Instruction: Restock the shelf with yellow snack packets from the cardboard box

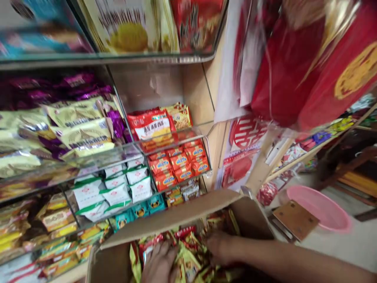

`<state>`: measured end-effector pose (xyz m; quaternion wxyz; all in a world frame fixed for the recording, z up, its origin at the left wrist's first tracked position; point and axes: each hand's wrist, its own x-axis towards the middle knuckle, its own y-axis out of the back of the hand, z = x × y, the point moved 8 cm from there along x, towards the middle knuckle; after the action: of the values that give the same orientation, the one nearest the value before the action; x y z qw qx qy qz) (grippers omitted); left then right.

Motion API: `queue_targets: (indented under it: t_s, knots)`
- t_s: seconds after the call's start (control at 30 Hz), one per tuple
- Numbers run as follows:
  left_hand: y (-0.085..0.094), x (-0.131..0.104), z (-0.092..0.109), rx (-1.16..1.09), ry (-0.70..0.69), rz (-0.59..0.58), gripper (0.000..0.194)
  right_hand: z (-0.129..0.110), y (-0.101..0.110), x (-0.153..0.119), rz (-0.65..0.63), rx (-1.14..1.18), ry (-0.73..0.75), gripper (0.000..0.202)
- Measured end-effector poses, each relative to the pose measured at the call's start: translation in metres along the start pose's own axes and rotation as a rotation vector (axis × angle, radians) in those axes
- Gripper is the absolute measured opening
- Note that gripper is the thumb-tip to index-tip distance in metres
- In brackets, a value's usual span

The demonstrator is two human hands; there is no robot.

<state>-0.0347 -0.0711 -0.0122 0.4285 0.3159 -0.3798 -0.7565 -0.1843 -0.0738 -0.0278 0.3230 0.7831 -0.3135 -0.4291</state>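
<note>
Your left hand (160,265) and right hand (219,247) dig into snack packets (188,259) inside the cardboard box (176,216), lower centre; their grip cannot be told.

The room was a small shop. Glass shelves (123,155) stood on the left, full of snack packets in rows. A pale wooden wall panel (203,94) closed the end of them. Red paper decorations (247,131) hung there, somewhat blurred. On the light floor (359,239) lay a pink basin (321,212), and dark wooden furniture (353,165), perhaps a bench, stood behind.
</note>
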Motion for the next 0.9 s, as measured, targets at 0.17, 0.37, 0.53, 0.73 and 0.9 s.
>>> queue_targets:
  t_s: [0.17,0.37,0.53,0.73,0.9]
  knots:
    - [-0.014,-0.007,0.002,0.015,-0.054,-0.079,0.023,0.017,-0.025,0.001,-0.202,-0.048,0.003,0.027]
    - [-0.011,-0.01,0.007,-0.081,-0.061,-0.053,0.012,0.004,-0.018,0.003,-0.112,0.082,0.006,0.049]
    - [-0.014,-0.011,-0.003,-0.278,0.012,-0.033,0.028,-0.011,-0.02,0.015,-0.024,0.225,0.053,0.027]
    - [0.0,-0.012,-0.01,-0.51,0.126,0.051,0.041,-0.009,0.014,-0.004,0.148,0.441,0.118,0.016]
    - [0.011,-0.013,0.027,-0.611,0.107,0.153,0.034,-0.026,0.038,-0.036,0.235,0.683,0.189,0.018]
